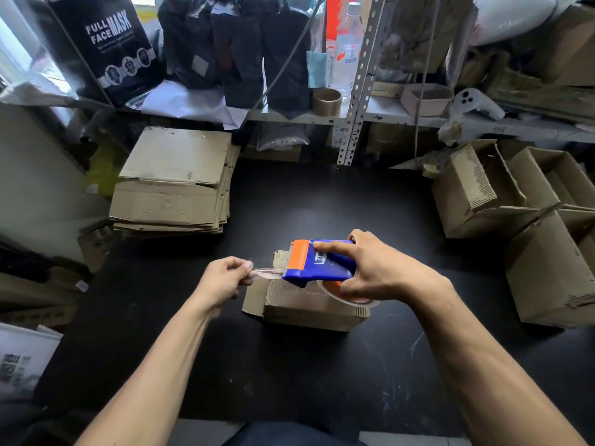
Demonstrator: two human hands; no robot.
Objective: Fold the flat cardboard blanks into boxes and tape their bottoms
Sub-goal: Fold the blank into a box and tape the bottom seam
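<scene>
- While a folded box [314, 305] lies low on the black counter [322, 201] near the person, bottom side seemingly up, its flaps look closed but not yet taped.
- Just above that box, the right hand [376, 268] is wrapped around a blue and orange tape dispenser [317, 263], index finger laid along its top and thumb underneath by the roll.
- From the dispenser's orange mouth a strip of clear tape [269, 272] runs left to the left hand [225, 276], which pinches the free end between thumb and curled fingers; the strip hangs clear of the cardboard.
- My judgement: this box is at the start of taping, with the strip pulled out and still to be pressed across the seam and cut.
- Farther out, a stack of flat blanks [174, 185] sits at the left rear of the counter, so plenty of folding remains.
- On the right, several made-up boxes [521, 214] are piled together, some with open flaps; whether their bottoms are taped cannot be told.
- Behind, a shelf [402, 115] carries a spare tape roll [326, 101] among other goods.
</scene>
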